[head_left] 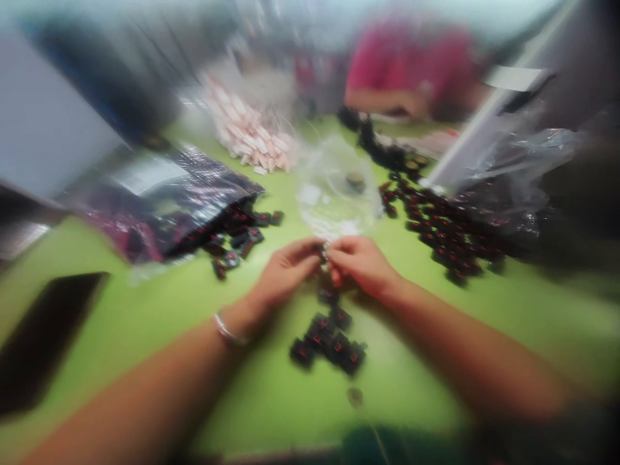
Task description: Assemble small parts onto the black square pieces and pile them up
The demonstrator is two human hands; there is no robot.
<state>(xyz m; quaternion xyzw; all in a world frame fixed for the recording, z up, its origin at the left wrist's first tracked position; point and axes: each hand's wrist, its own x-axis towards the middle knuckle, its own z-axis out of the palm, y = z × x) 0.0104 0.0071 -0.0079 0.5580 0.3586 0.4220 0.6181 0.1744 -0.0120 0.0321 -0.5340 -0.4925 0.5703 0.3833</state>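
Fingertips of the left hand (285,271) and right hand (365,263) meet, thumbs closed on fingers, pinching a small piece (324,250) — too blurred to identify. It sits right at the tips, between the two hands, just beside the near edge of a clear plastic bag (336,187). Black pieces with red marks (339,347) lie on the green table (411,387) — nearer the person than the grip, clustered between the forearms.

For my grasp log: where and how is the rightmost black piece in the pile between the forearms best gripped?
Probably by its near and far sides, coming from the right: the black piece looks blocky, green table shows on that side, and neighbouring pieces crowd its left. Blur hides detail.
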